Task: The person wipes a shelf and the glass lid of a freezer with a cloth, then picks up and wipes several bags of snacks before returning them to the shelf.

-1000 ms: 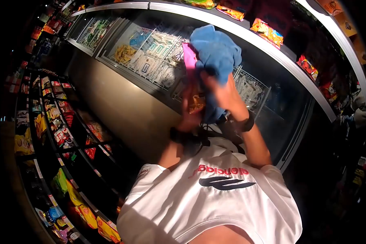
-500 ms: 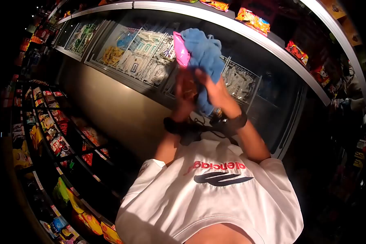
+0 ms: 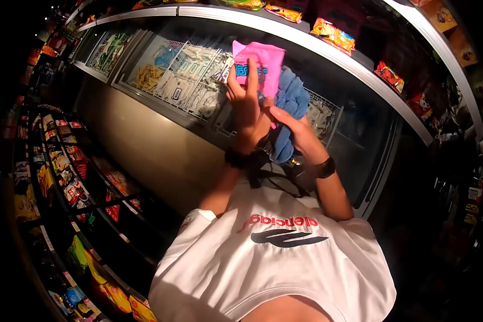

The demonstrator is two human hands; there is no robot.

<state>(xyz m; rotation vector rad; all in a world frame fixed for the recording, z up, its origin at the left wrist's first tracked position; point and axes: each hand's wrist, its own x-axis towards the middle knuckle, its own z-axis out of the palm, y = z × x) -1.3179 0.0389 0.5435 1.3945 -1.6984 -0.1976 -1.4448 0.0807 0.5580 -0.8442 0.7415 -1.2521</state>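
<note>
A shiny pink packet (image 3: pixel 272 58) with blue lettering faces me above the freezer. My left hand (image 3: pixel 246 110) lies against its left side with fingers stretched out across the front. Beneath and right of the packet bunches a blue cloth (image 3: pixel 292 94), hanging down past the wrist. My right hand (image 3: pixel 303 134) grips the cloth, its thumb pressed at the packet's lower edge; its other fingers are mostly hidden.
Behind the hands is a glass-topped chest freezer (image 3: pixel 150 110) with wire baskets (image 3: pixel 190 75) of wrapped goods. A ledge (image 3: pixel 220 12) above bears snack bags (image 3: pixel 333 35). Shelves of colourful packets (image 3: pixel 78 190) stand at the left.
The pink packet has turned from edge-on to face me, its lettering now visible. My left hand's fingers have spread over its front. The cloth has shifted down and right with my right hand.
</note>
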